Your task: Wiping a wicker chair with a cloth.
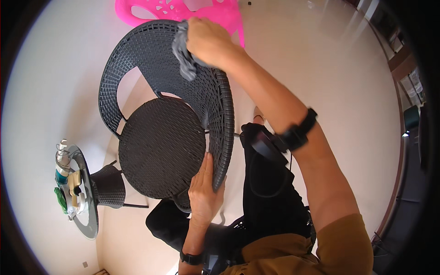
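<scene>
A dark woven wicker chair [160,146], with a round seat and a curved back, stands tilted in front of my knees. My right hand [208,41] is closed round a crumpled grey cloth [184,62] and presses it against the top of the chair's back, at the rim. Lower down, my left hand [205,197] grips the near end of the chair's curved side. Its fingers lie along the inner face beside the seat, and the thumb is on the outer side.
Beyond the chair back stands a bright pink plastic chair [220,18]. At left is a small round glass-topped table [93,220] with a woven base, bearing several items. Dark furniture and shelving [405,68] line the far right. My legs [270,183] are close below the chair.
</scene>
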Tool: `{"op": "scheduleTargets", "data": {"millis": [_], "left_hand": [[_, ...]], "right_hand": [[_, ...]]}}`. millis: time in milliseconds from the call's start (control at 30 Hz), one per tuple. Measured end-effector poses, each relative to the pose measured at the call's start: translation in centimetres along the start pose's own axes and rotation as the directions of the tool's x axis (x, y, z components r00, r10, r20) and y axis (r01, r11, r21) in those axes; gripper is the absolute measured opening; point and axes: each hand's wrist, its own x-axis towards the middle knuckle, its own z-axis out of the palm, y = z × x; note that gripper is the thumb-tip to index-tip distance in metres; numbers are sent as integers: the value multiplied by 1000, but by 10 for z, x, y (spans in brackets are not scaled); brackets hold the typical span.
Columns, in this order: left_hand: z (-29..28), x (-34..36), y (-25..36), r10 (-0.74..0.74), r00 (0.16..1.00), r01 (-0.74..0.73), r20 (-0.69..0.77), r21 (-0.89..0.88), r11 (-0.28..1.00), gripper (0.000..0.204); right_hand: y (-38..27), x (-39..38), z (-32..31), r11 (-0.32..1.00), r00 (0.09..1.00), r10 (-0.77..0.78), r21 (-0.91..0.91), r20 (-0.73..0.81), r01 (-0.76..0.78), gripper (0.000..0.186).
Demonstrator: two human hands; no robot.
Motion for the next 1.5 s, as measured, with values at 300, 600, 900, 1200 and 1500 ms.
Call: {"op": "scheduleTargets", "data": {"millis": [300,600,900,1200,1500], "left_hand": [[-3,1,-9,29,1000,-29,2,-2,1000,68],[-86,-38,-68,122,959,-135,255,33,990,65],[-176,-78,-181,-83,980,7,179,390,921,53],[-145,12,-34,-55,995,35,78,236,971,54],[-108,18,-23,-11,955,113,-295,331,937,30]], "right_hand": [[-2,63,21,988,963,147,-77,226,-133,33],[-21,-10,13,878,948,243,370,205,-305,28],[-118,-137,25,792,918,344,587,-199,-170,66],[-136,-183,22,941,965,-2,325,-262,91,57],[-48,-53,30,938,955,-51,314,-291,145,29]]}}
